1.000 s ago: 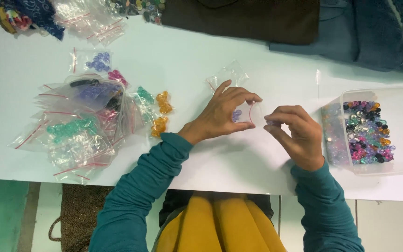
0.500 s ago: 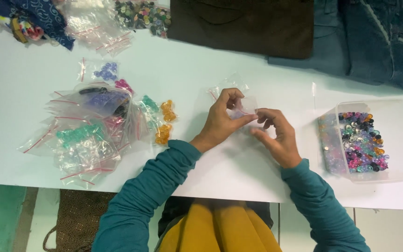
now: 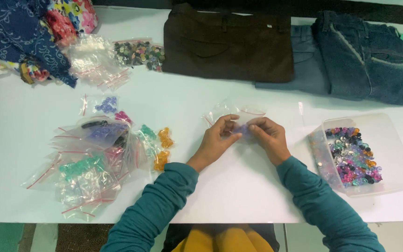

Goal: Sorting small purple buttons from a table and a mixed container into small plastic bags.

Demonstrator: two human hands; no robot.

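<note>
**Sorting coloured beads into small zip bags: part done**

Head view. My left hand [image 3: 218,135] and right hand [image 3: 269,137] both pinch one small clear zip bag [image 3: 239,116] with a few bluish beads inside, just left of the clear plastic tub [image 3: 392,182]. The tub still holds many mixed beads. Far left of the tub, a heap of filled bags [image 3: 94,158] lies sorted by colour, so I judge much remains.

Garment workshop, folded trousers [image 3: 229,44], bagged buttons [image 3: 138,52], white worktable [image 3: 239,186]
</note>
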